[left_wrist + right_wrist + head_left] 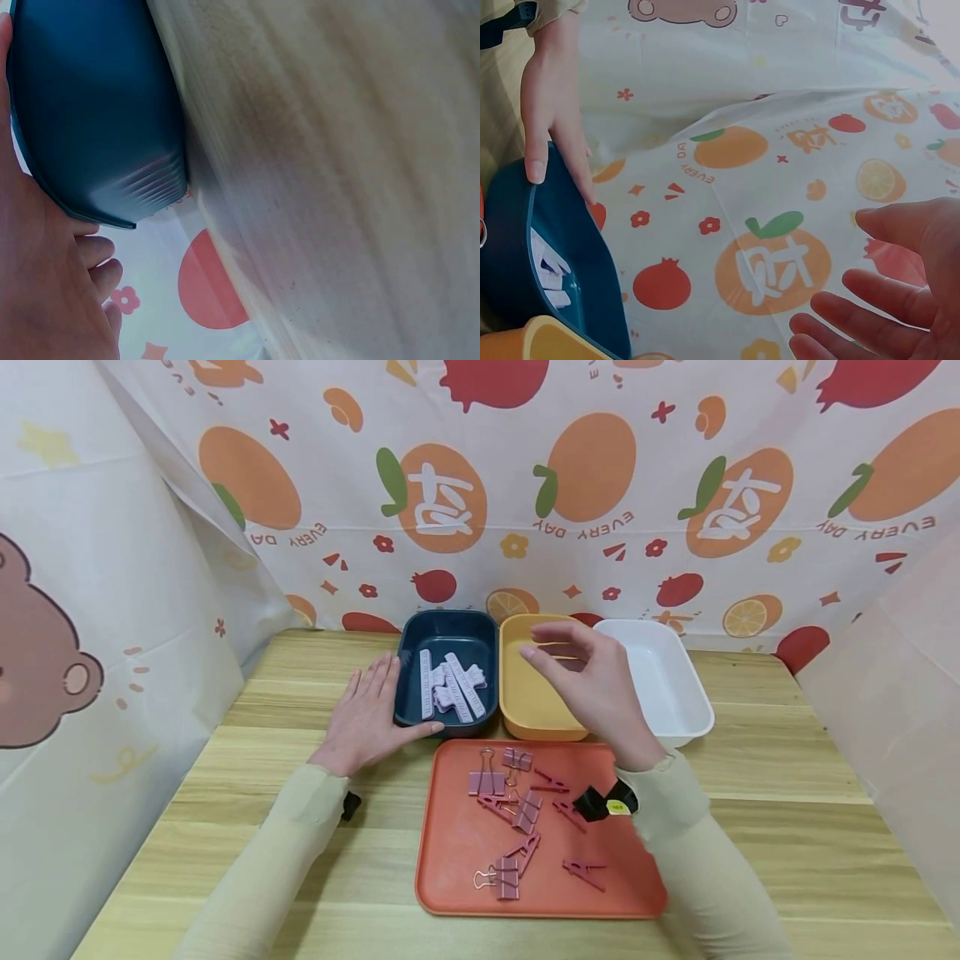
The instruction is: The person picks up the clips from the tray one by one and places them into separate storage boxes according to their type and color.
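Observation:
My left hand (366, 714) rests against the left rim of a dark blue bin (450, 625), fingers extended and thumb at its front corner. Inside that bin lie several pale lilac ruler-like clips (453, 689). Above the yellow bin (517, 693) hovers my right hand (592, 681), thumb and fingers apart with nothing between them. An orange tray (457, 852) in front carries several mauve binder clips (487, 783) and several red clothespins (585, 872). In the left wrist view the blue bin's outer wall (97, 97) stands beside the left palm.
A white bin (667, 677) stands right of the yellow one, partly behind the right hand. All sit on a wooden table (780, 827). Fruit-patterned cloth (510, 485) hangs directly behind the bins, with more cloth at both sides.

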Demonstrator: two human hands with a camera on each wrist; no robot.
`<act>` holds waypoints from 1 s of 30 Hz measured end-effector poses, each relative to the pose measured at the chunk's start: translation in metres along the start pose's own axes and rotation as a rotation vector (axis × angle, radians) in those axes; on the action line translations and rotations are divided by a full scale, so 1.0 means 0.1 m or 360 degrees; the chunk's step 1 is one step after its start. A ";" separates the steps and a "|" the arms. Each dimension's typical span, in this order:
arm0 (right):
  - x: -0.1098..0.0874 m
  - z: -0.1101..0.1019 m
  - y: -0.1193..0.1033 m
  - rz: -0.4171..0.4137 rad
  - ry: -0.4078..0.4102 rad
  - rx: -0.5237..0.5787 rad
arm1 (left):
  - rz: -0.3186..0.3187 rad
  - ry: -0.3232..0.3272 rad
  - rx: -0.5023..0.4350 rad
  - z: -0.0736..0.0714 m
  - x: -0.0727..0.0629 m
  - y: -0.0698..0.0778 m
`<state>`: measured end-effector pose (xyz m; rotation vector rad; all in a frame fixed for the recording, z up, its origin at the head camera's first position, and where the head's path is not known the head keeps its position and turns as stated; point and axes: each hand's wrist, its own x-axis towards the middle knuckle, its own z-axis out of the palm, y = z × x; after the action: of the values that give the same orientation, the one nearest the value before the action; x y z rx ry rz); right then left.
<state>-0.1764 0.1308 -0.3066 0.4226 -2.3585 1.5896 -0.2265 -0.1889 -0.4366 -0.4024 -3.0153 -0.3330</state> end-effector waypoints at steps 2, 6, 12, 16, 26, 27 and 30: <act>-0.01 -0.03 -0.01 -0.0001 0.0002 -0.0001 | 0.0000 -0.0001 -0.0001 0.00 0.00 0.00; -0.04 -0.08 -0.02 -0.0006 -0.0002 -0.0001 | -0.0005 -0.0003 -0.0007 0.00 -0.01 0.00; -0.08 -0.14 -0.02 -0.0028 0.0016 -0.0016 | 0.0000 -0.0002 -0.0011 -0.01 -0.01 0.00; -0.11 -0.18 -0.02 -0.0002 0.0012 -0.0033 | -0.0002 -0.0002 -0.0012 -0.01 -0.01 0.01; -0.15 -0.28 0.02 -0.0021 0.0024 -0.0064 | 0.0005 0.0003 -0.0007 0.00 -0.01 0.00; -0.15 -0.29 0.03 -0.0023 0.0024 -0.0064 | 0.0005 0.0002 -0.0008 0.00 -0.01 0.00; -0.16 -0.30 0.06 -0.0031 0.0017 -0.0058 | 0.0003 -0.0001 -0.0009 0.00 -0.01 0.00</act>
<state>-0.1625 0.1624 -0.3066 0.4269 -2.3646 1.5339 -0.2258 -0.1895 -0.4368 -0.4058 -3.0152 -0.3410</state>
